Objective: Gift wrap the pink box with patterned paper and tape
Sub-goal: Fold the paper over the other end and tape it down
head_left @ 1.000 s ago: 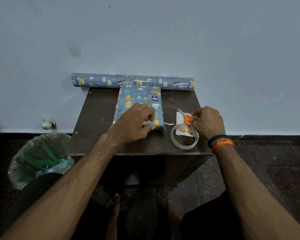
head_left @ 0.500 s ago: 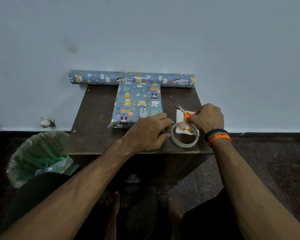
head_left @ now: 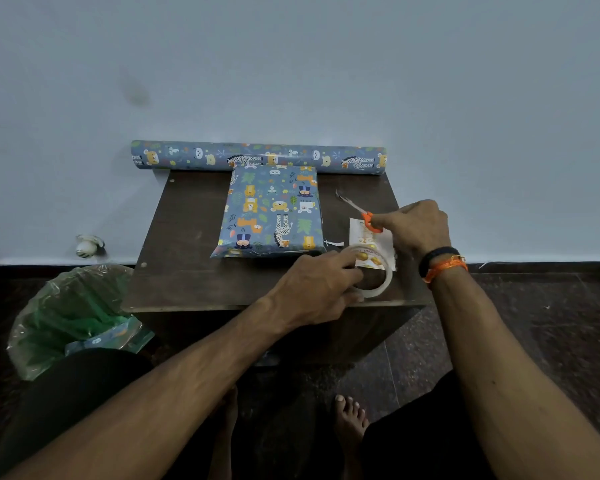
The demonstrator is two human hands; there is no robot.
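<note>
We see left hand point(head_left: 321, 289) pinching tape roll point(head_left: 378, 275), right hand point(head_left: 414, 225) gripping scissors point(head_left: 362, 214), centre right; wrapped box point(head_left: 272, 213) unheld, so we risk tape tangling and box sliding.

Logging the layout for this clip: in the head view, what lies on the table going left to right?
Wrapped box → left hand gripping the tape roll → scissors held by the right hand.

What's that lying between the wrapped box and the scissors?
In the head view, a small white scrap lies on the table between the wrapped box and the scissors; otherwise that stretch is bare wood.
</note>
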